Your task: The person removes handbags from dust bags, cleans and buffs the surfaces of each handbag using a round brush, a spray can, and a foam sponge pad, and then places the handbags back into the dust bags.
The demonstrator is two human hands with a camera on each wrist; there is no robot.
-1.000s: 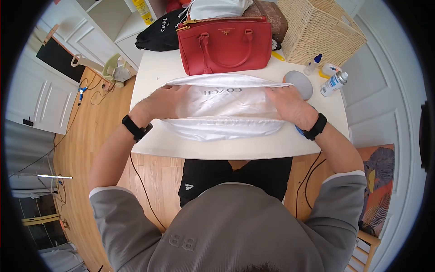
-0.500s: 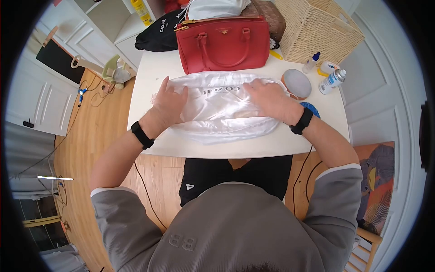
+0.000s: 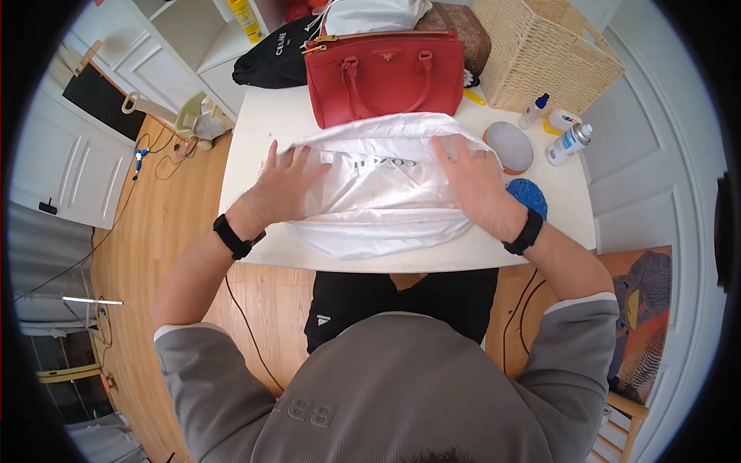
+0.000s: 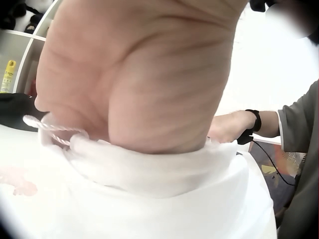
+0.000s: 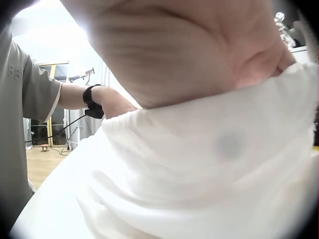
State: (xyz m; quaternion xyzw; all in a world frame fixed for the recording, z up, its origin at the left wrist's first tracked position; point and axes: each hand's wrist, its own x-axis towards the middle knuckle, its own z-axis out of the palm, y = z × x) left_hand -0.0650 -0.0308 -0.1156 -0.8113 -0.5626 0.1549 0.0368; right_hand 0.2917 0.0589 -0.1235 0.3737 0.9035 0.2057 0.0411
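Observation:
A white drawstring dust bag [image 3: 370, 185] with "COACH" lettering lies across the table in the head view, its far and near edges puffed up in folds. On its left end is my left hand [image 3: 289, 185], fingers spread. My right hand [image 3: 478, 177] lies on the right end, its fingers also spread and pointing away from me. In the left wrist view, a twisted white cord [image 4: 55, 130] loops beside the left palm, and the bag's cloth hides the fingertips. White cloth [image 5: 199, 139] likewise covers the lower part of the hand in the right wrist view.
A red handbag [image 3: 386, 81] stands just beyond the bag, with a black pouch [image 3: 274, 58] behind its left side. At right are a wicker basket [image 3: 540, 62], a grey-topped round object [image 3: 509, 147], a blue round object [image 3: 529, 198] and a spray can [image 3: 570, 144].
Both hands have shifted over the white bag, and their fingers now show spread on its ends. The bag's far edge has puffed up toward the handbag, and the blue round object has come into view.

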